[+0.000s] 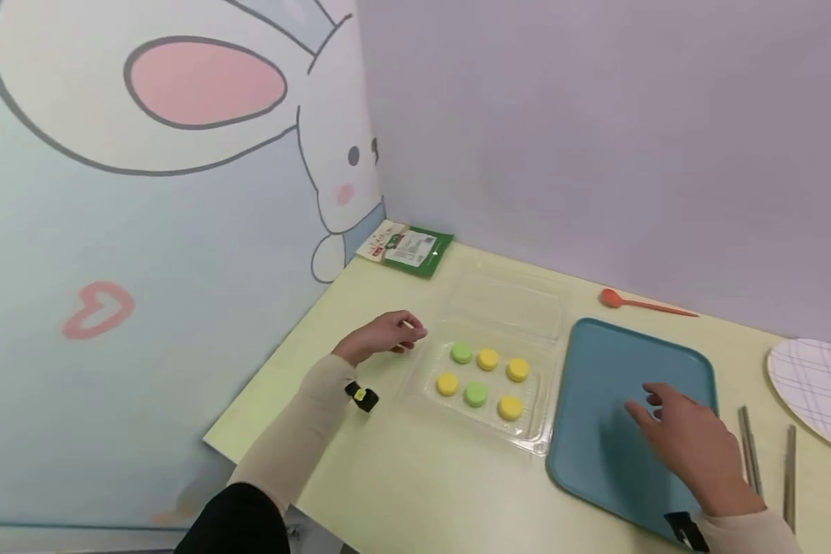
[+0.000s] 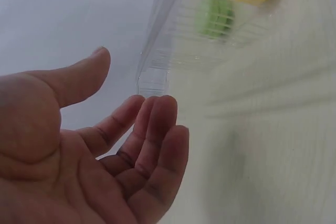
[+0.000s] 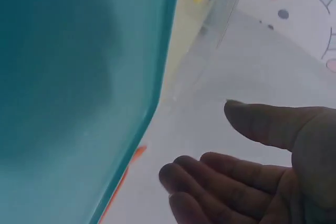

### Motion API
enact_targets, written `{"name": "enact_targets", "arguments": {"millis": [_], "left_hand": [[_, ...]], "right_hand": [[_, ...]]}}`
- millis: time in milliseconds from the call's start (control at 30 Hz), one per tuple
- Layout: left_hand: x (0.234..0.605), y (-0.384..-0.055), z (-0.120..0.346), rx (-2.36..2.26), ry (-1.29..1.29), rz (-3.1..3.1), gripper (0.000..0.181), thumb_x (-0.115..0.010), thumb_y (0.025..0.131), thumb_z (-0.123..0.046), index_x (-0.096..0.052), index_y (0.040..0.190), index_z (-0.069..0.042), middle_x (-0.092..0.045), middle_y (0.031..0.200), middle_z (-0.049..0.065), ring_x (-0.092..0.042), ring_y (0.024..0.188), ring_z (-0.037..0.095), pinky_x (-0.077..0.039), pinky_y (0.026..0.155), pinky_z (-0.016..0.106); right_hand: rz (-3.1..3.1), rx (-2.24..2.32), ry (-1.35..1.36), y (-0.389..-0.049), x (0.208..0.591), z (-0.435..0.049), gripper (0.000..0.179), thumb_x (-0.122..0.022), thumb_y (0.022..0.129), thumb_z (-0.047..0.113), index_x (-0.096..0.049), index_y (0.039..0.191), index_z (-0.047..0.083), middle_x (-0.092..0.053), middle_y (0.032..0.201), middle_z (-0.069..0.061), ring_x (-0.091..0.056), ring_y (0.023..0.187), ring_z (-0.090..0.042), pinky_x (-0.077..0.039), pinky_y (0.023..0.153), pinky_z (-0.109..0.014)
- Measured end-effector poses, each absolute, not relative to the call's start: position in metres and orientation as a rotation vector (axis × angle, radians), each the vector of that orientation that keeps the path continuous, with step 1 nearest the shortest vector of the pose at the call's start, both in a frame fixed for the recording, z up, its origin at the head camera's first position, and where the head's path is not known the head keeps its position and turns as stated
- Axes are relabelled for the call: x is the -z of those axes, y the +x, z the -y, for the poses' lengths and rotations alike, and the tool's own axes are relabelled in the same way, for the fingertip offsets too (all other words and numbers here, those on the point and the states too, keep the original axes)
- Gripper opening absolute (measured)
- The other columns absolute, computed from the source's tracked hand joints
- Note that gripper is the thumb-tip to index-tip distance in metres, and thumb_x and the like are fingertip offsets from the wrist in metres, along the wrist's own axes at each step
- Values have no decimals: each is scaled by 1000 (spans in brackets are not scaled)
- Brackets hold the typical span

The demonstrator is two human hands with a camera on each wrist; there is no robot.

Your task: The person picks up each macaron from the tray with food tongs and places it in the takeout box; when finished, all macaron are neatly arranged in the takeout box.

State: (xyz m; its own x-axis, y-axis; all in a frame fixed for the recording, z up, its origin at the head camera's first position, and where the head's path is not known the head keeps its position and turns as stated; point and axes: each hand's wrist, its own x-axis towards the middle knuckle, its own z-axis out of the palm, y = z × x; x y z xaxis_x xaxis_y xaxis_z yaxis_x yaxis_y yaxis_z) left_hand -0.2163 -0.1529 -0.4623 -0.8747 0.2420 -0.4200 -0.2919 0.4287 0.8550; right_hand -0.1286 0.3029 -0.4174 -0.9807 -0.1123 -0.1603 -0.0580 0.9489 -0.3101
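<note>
A clear plastic clamshell box [image 1: 429,396] lies with its lid folded back on the table, holding several yellow macarons [image 1: 510,408] and two green macarons [image 1: 475,394]. My left hand [image 1: 382,336] hovers just left of the box, fingers relaxed and nothing in them; the left wrist view shows its bare palm near the box's edge. Over the blue tray [image 1: 595,362], right of the box, hangs my right hand [image 1: 695,442]. Its thumb and fingers are apart and hold nothing, as the right wrist view also shows.
An orange spoon [image 1: 611,298] lies behind the tray. Right of the tray are metal utensils [image 1: 790,469] and a checked plate [image 1: 817,385]. A green and white packet [image 1: 412,248] sits in the back corner, where two walls meet.
</note>
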Motion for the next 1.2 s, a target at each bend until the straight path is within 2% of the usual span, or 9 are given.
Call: {"name": "enact_targets", "arguments": {"millis": [100, 200, 433, 533, 833, 1200], "left_hand": [[459, -232, 152, -1430, -17, -2192, 28, -62, 102, -29, -60, 119, -7, -61, 112, 11, -62, 100, 22, -51, 89, 37], [455, -239, 168, -1422, -46, -2193, 29, -62, 102, -27, -59, 122, -6, -60, 119, 13, -61, 104, 23, -50, 92, 38], [454, -249, 204, -1399, -153, -2194, 35, -58, 105, -26, -55, 128, -1, -55, 127, 16, -59, 111, 26, -50, 95, 37], [455, -259, 207, -1416, -148, -2168, 36, -56, 105, -23, -53, 131, 2, -55, 127, 17, -57, 112, 26, -49, 96, 37], [453, -282, 201, -1459, -186, -2090, 39, -55, 106, -21, -52, 134, 6, -57, 120, 17, -56, 105, 22, -49, 95, 34], [455, -303, 194, -1500, -189, -2048, 45, -54, 106, -17, -46, 146, 2, -56, 125, 17, -58, 98, 15, -52, 86, 27]], "right_hand": [[-2935, 579, -204, -136, 421, -285, 57, -63, 100, 37, -54, 134, -8, -63, 122, -27, -64, 102, -42, -50, 75, -54], [-2903, 700, -272, -156, 427, -257, 55, -61, 101, 38, -54, 137, -4, -63, 125, -24, -63, 108, -41, -49, 82, -55], [-2742, 777, -315, -218, 432, -200, 54, -59, 102, 40, -54, 140, 2, -61, 130, -20, -59, 116, -38, -49, 89, -52], [-2676, 844, -290, -238, 436, -186, 53, -58, 102, 37, -53, 140, 1, -60, 132, -21, -61, 113, -35, -48, 92, -51], [-2549, 1034, -137, -278, 448, -168, 53, -58, 103, 32, -50, 141, -4, -69, 107, -17, -67, 93, -30, -51, 88, -46], [-2394, 1311, 54, -290, 461, -164, 48, -62, 101, 19, -48, 139, -8, -67, 110, -21, -67, 88, -23, -57, 80, -37]]}}
